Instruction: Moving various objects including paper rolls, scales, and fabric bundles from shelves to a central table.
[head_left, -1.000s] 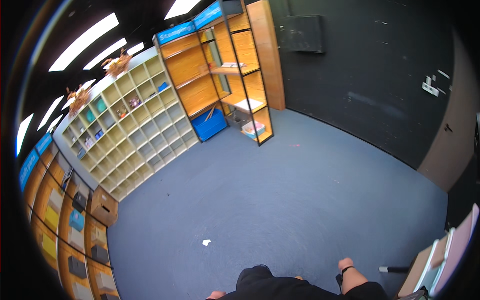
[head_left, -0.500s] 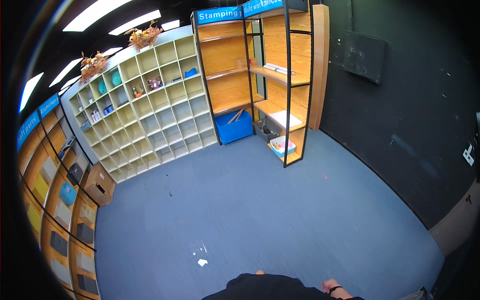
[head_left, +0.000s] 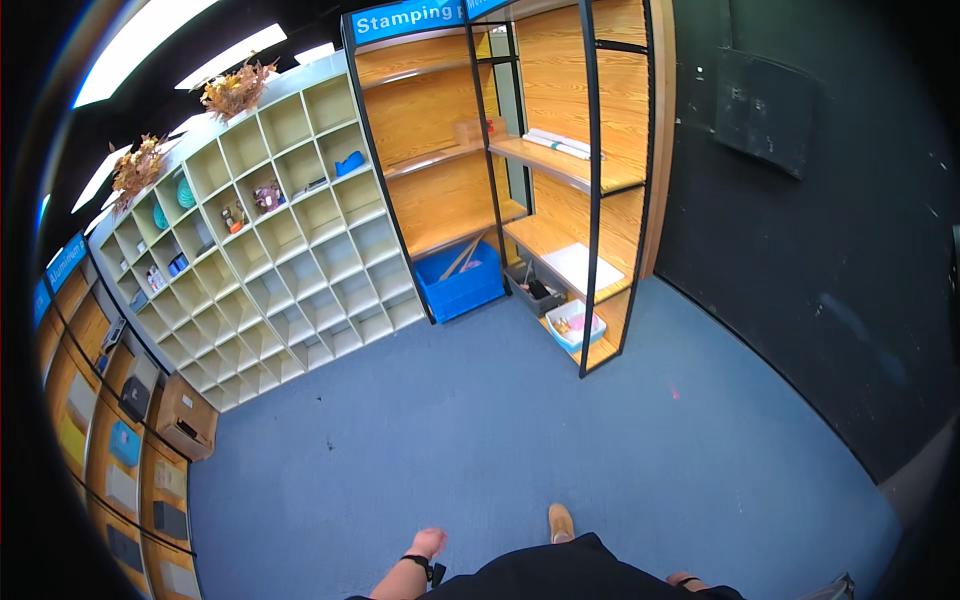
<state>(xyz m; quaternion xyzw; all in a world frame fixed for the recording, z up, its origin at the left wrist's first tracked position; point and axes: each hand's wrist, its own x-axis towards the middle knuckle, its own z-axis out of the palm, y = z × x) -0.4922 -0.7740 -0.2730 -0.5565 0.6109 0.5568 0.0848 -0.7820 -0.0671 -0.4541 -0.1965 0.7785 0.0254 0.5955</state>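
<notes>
Walking across blue carpet floor [head_left: 480,440], the left hand [head_left: 428,543] hangs loosely curled and empty; the right hand [head_left: 683,580] barely shows, its grip unclear, wooden shelving unit [head_left: 560,170] ahead.

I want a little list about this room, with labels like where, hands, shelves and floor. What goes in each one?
where: a room with a blue carpet floor and a black wall
left hand: the left hand is low in the picture, holding nothing
right hand: only a wrist shows at the lower edge, the hand is hidden
shelves: a pale cubby shelf unit stands beside a tall wooden rack with a black frame
bin: a blue plastic crate sits at the rack's foot
box: a brown cardboard box rests on the floor
</notes>
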